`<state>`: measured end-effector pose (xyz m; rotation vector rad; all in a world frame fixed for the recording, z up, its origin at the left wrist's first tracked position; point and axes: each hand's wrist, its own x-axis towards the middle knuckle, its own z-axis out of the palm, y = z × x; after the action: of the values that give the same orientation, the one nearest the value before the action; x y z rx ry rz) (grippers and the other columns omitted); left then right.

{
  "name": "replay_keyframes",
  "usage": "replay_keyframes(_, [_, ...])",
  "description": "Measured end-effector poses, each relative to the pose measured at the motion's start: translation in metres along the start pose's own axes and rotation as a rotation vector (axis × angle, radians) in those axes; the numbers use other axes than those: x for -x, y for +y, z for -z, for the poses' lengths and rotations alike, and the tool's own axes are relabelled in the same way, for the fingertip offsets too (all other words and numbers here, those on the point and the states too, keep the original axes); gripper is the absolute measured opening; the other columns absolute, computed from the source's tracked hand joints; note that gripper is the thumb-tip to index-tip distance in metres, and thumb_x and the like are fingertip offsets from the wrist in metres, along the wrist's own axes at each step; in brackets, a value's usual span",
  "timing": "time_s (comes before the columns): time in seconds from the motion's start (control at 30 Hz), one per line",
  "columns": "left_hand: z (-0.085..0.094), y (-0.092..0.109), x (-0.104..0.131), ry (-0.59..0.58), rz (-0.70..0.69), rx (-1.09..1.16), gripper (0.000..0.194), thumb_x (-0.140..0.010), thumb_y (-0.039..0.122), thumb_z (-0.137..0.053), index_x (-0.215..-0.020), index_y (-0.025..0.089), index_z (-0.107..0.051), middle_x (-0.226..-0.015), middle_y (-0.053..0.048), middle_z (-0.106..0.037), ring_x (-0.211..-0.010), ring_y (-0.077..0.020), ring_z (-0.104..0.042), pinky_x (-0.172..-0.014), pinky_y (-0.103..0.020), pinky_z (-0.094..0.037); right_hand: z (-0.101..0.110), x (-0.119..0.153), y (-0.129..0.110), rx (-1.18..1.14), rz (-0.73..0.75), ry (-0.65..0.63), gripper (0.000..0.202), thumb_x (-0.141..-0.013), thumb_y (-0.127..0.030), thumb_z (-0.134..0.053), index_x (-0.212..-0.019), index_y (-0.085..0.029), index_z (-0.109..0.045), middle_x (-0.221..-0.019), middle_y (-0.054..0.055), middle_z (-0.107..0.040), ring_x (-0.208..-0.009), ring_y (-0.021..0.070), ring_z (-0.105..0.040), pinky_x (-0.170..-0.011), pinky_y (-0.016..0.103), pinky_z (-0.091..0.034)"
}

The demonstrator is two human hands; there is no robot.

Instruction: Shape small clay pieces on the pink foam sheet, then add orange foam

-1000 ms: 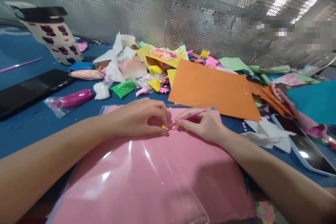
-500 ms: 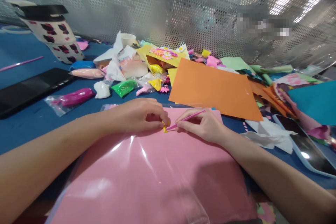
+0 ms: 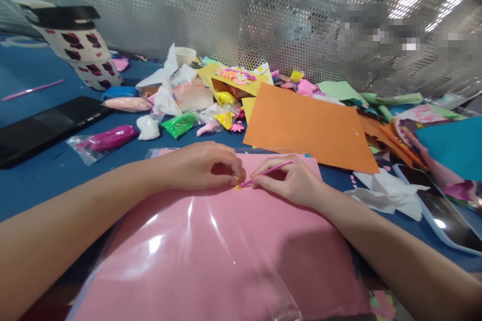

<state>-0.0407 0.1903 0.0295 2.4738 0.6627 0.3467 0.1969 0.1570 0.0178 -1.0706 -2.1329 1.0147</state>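
Note:
My left hand [image 3: 211, 166] rests on a pink sheet in a clear plastic sleeve [image 3: 196, 251], its thumb and fingertips pinched on a small yellow piece of modelling clay [image 3: 238, 187]. Between the fingers of my right hand [image 3: 288, 180] is a thin pink clay tool [image 3: 269, 168], gripped like a pen. Its tip touches the yellow clay or sits right beside it. My left fingertips hide part of the clay.
Bags of coloured clay, among them green [image 3: 179, 124] and magenta [image 3: 111, 138], lie behind my left hand. Orange paper [image 3: 309, 128] lies beyond my right hand. Crumpled tissue [image 3: 387, 193] and a phone [image 3: 440, 210] are at right, a black device [image 3: 52, 128] and patterned cup [image 3: 88, 55] at left.
The tool's tip has shifted slightly at the yellow clay, whose visible shape looks a little flatter. Both hands stay nearly in place. The whole view has shifted a little.

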Motion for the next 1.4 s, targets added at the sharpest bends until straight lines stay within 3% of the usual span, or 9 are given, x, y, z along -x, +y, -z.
replay_keyframes(0.37, [0.0,0.0,-0.001,-0.004,0.005,0.037,0.018,-0.085,0.016,-0.057,-0.093,0.023,-0.072,-0.094,0.0,-0.072,-0.086,-0.0122,-0.063,-0.077,-0.021,-0.046,0.007,0.001,0.001,0.012,-0.043,-0.027,0.014,-0.084,-0.022,-0.064,-0.074,-0.018,-0.073,-0.079,0.003,-0.073,-0.072,0.0146,-0.068,-0.061,0.025,-0.051])
replay_keyframes(0.57, [0.0,0.0,-0.001,0.002,0.007,0.037,0.016,-0.085,0.019,-0.057,-0.092,0.022,-0.072,-0.096,-0.002,-0.072,-0.088,-0.0142,-0.064,-0.08,-0.024,-0.047,0.012,0.0,0.002,-0.15,-0.141,-0.017,0.014,-0.082,-0.024,-0.065,-0.072,-0.017,-0.068,-0.068,0.003,-0.069,-0.066,0.0142,-0.067,-0.06,0.026,-0.052])
replay_keyframes(0.87, [-0.001,-0.001,0.0,0.007,0.019,0.03,0.018,-0.084,0.015,-0.058,-0.093,0.024,-0.071,-0.092,0.002,-0.071,-0.084,-0.0113,-0.063,-0.074,-0.019,-0.045,0.001,-0.001,0.0,-0.127,-0.047,-0.007,0.014,-0.084,-0.026,-0.066,-0.074,-0.018,-0.072,-0.078,0.003,-0.073,-0.072,0.014,-0.068,-0.065,0.025,-0.054])
replay_keyframes(1.4, [0.0,-0.001,-0.001,-0.006,-0.001,0.061,0.016,-0.086,0.016,-0.058,-0.092,0.022,-0.071,-0.093,0.001,-0.071,-0.084,-0.0109,-0.063,-0.075,-0.019,-0.045,0.005,-0.001,0.0,0.026,0.021,-0.015,0.013,-0.084,-0.019,-0.064,-0.076,-0.019,-0.074,-0.081,0.001,-0.075,-0.074,0.013,-0.068,-0.067,0.024,-0.052])
